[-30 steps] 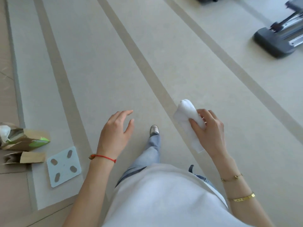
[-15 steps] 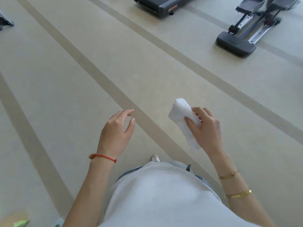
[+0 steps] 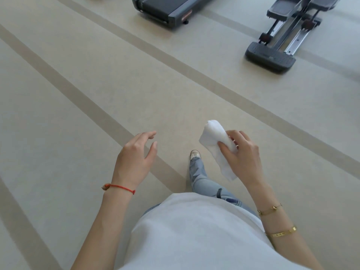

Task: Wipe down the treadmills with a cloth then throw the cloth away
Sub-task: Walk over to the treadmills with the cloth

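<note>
cloth [image 3: 216,145]: white, bunched, gripped between thumb and fingers of right hand [image 3: 243,158], well short of treadmill [image 3: 165,8] | left hand [image 3: 134,162]: held out with fingers loosely spread, nothing held, well short of treadmill | second exercise machine [image 3: 280,41]: seen right of treadmill on striped floor [image 3: 78,75]
</note>
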